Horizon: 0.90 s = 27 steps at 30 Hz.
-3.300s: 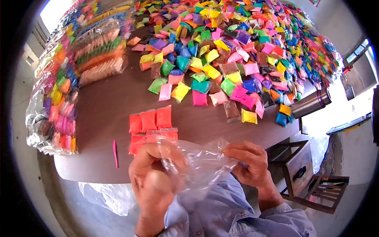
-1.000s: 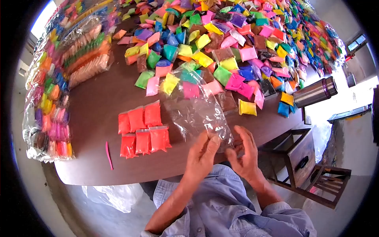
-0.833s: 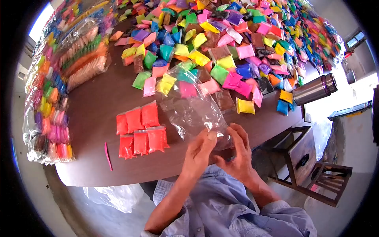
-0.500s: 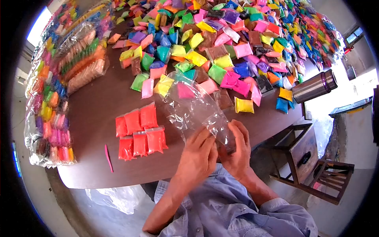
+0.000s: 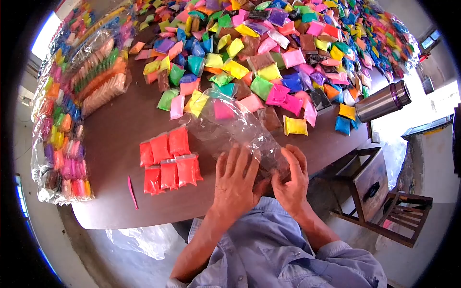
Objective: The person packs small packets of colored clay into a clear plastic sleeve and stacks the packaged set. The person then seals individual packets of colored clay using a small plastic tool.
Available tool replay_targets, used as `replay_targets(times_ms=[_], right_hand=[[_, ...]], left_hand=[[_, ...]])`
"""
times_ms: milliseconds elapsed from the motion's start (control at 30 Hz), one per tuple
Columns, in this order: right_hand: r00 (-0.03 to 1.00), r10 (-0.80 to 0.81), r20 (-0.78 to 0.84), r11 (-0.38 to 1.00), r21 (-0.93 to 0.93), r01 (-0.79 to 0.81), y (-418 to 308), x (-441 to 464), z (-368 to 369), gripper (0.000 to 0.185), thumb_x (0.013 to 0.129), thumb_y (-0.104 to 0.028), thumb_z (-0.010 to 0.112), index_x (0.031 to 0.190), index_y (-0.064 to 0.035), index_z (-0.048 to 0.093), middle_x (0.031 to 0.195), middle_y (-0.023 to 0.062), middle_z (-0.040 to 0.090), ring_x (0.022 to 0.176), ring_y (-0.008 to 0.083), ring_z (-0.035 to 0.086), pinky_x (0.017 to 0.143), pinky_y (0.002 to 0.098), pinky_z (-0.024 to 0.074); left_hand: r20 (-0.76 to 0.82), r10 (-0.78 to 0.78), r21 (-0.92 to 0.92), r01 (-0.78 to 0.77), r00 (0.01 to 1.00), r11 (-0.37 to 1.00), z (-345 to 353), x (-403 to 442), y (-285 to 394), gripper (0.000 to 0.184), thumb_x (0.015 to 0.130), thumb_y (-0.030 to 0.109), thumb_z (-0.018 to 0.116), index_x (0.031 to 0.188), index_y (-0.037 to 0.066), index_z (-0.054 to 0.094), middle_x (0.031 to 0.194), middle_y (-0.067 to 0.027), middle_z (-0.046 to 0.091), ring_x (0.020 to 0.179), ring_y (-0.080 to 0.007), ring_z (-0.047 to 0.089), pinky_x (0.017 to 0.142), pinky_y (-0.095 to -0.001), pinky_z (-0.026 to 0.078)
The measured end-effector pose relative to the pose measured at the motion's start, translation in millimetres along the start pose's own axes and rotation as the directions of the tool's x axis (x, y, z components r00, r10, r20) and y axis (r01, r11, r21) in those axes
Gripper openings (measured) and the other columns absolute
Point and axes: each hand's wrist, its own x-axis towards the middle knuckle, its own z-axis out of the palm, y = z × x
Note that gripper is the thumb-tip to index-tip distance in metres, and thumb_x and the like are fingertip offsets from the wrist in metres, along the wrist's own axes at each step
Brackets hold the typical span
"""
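Note:
A long clear plastic bag point(image 5: 240, 126) lies on the table, its far end over some of the coloured packets. On its near part rests my left hand point(image 5: 234, 181), fingers stretched out and slightly apart, thumb pointing to the right hand. My right hand point(image 5: 293, 178) has curled fingers and thumb at the bag's near right edge and grips the film there. Left of the bag, several red packets point(image 5: 169, 145) lie in two rows, the nearer ones partly overlapping. Further left is a thin pink stick-like tool point(image 5: 132, 193).
A large heap of coloured packets point(image 5: 269, 72) covers the back of the table point(image 5: 110, 158). Filled clear bags point(image 5: 103, 89) line the left side. A steel flask point(image 5: 384, 102) lies at the right edge. Below it stands a wooden chair point(image 5: 370, 187).
My left hand has gone from bent fingers at the bag's near end to stretched fingers, shifting a little left. My right hand remains at the bag's right edge.

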Motion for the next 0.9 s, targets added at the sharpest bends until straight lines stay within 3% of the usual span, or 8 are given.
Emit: replay_targets(times_ms=[67,233,533,567,600,733,800,900], right_hand=[[1.000,0.001,0.001,1.000,0.002,-0.001,1.3,-0.3,1.1,0.061,0.082,0.004,0.075,0.141,-0.0007,0.060,0.144,0.0231,0.057,0.134,0.0423,0.057,0.112,0.0464,0.0499],[1.000,-0.021,-0.006,1.000,0.008,0.021,-1.3,-0.1,1.2,0.060,0.083,0.002,0.076,0.141,-0.0001,0.060,0.145,0.0226,0.057,0.134,0.0416,0.057,0.112,0.0467,0.0497],[0.999,-0.023,-0.032,0.999,0.042,0.024,-4.5,-8.7,7.3,0.060,0.086,0.001,0.077,0.143,0.0012,0.059,0.148,0.0225,0.055,0.133,0.0389,0.058,0.110,0.0441,0.0505],[0.999,-0.017,-0.031,0.999,0.051,0.018,-1.8,-9.7,7.9,0.060,0.085,0.001,0.077,0.143,0.0013,0.059,0.148,0.0226,0.055,0.133,0.0387,0.058,0.109,0.0438,0.0511],[0.999,-0.009,-0.030,0.998,0.059,0.011,-0.4,-10.4,9.1,0.061,0.085,0.002,0.078,0.143,0.0013,0.059,0.148,0.0227,0.055,0.132,0.0384,0.059,0.108,0.0435,0.0517],[1.000,-0.007,-0.027,1.000,0.029,0.007,-2.5,-11.9,9.6,0.061,0.086,-0.002,0.079,0.143,0.0011,0.059,0.148,0.0225,0.055,0.131,0.0380,0.059,0.104,0.0427,0.0536],[1.000,0.012,-0.018,0.998,0.056,-0.010,-7.0,-11.8,10.4,0.061,0.086,-0.003,0.079,0.143,0.0009,0.059,0.148,0.0226,0.055,0.132,0.0381,0.059,0.104,0.0427,0.0535],[0.999,0.035,-0.009,0.995,0.094,-0.034,-10.1,-12.4,14.2,0.063,0.085,-0.003,0.080,0.144,0.0005,0.058,0.148,0.0227,0.055,0.134,0.0386,0.057,0.106,0.0431,0.0528]], left_hand=[[0.102,0.014,-0.001,-0.013,0.995,1.000,6.6,-8.4,-3.0,0.068,0.095,0.045,0.073,0.147,0.002,0.059,0.160,-0.0234,0.047,0.152,-0.0437,0.039,0.124,-0.0599,0.029],[0.100,0.018,-0.039,-0.014,0.995,0.999,4.3,-9.4,-8.0,0.068,0.095,0.044,0.073,0.146,0.002,0.059,0.160,-0.0214,0.048,0.151,-0.0429,0.041,0.125,-0.0597,0.029],[-0.015,0.035,-0.077,-0.036,0.999,0.996,-6.4,-13.1,-10.4,0.057,0.089,0.021,0.080,0.139,0.002,0.064,0.158,-0.0201,0.051,0.147,-0.0397,0.048,0.123,-0.0555,0.037],[-0.071,0.019,-0.054,-0.023,0.997,0.998,-15.9,-15.0,-6.1,0.049,0.088,0.016,0.081,0.134,0.002,0.069,0.151,-0.0187,0.058,0.139,-0.0383,0.056,0.116,-0.0535,0.045],[-0.069,0.020,-0.050,-0.024,0.997,0.998,-27.3,-15.4,-4.9,0.049,0.088,0.016,0.081,0.134,0.002,0.069,0.151,-0.0187,0.058,0.139,-0.0383,0.056,0.116,-0.0535,0.045],[-0.293,-0.124,0.007,0.132,0.948,0.991,-71.2,-19.1,-27.2,0.031,0.090,0.010,0.079,0.120,0.003,0.076,0.132,-0.0149,0.072,0.115,-0.0350,0.072,0.096,-0.0444,0.060],[-0.238,-0.305,0.068,0.329,0.922,0.942,-90.5,-18.8,-40.9,0.033,0.091,0.013,0.079,0.122,0.006,0.075,0.134,-0.0139,0.070,0.105,-0.0335,0.074,0.087,-0.0426,0.061],[-0.142,-0.365,0.080,0.378,0.920,0.922,-95.2,-20.1,-53.2,0.036,0.090,0.011,0.077,0.125,0.007,0.074,0.133,-0.0126,0.070,0.107,-0.0355,0.073,0.088,-0.0445,0.061]])
